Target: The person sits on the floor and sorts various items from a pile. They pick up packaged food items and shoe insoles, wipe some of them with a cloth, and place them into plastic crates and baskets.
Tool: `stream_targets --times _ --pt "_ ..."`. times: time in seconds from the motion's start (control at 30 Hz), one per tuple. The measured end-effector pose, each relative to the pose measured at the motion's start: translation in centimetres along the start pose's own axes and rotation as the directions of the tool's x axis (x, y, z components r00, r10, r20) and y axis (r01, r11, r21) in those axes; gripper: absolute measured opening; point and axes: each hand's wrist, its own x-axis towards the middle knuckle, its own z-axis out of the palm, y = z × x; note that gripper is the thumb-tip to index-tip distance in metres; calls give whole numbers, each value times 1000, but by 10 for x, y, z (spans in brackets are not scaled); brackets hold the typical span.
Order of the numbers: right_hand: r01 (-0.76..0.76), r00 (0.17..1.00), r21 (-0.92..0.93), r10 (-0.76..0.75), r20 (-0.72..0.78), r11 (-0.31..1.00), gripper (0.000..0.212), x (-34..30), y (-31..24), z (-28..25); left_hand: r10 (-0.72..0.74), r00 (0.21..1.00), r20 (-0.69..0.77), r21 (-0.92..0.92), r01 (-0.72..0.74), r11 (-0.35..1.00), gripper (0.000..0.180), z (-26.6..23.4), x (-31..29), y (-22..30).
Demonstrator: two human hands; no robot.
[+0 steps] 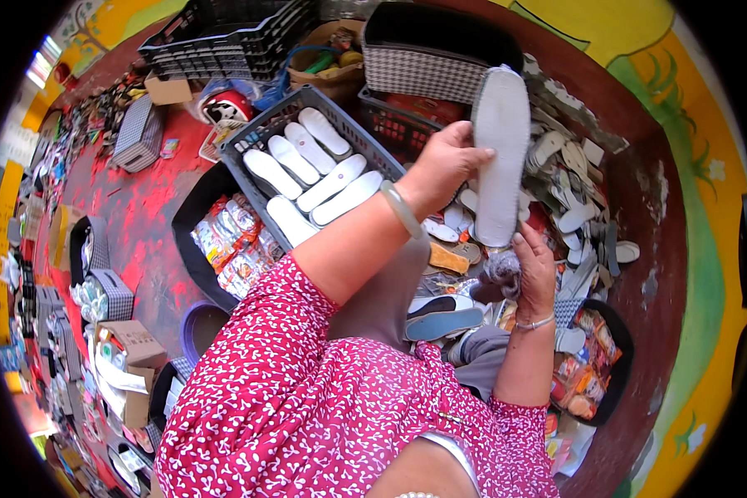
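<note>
My left hand (445, 166) grips a long white insole (504, 158) by its left edge, thumb on its face, and holds it upright. At its lower end, the fingers of my right hand (536, 274) are closed around a crumpled grey rag-like wad (503, 274), close beneath the insole's tip. A grey plastic crate (372, 139) to the left of my left hand holds several white insoles (332, 183) laid in rows. Below my hands, loose insoles lie in a heap, among them a blue-grey insole (444, 324) and an orange piece (448, 259).
A dark bin (192, 228) of wrapped packets stands beside the crate, and another bin (618, 365) of packets is at my right. Black stacked crates (224, 50) and a checked storage box (423, 75) stand at the back. A heap of pale insoles (577, 216) lies along the wall.
</note>
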Motion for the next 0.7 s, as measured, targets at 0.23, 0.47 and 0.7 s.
stream_targets --times 0.23,0.47,0.7 --pt "-98 993 -27 96 -63 995 30 -7 0 -22 -24 832 -554 -56 -9 998 21 -216 -7 13" --pt "-290 955 -39 287 -72 956 30 9 25 -14 -81 451 -889 23 221 975 18 -395 -19 -44" --pt "-402 915 -108 395 -78 909 29 36 46 -4 -151 440 -885 -52 229 972 22 -459 36 -102"
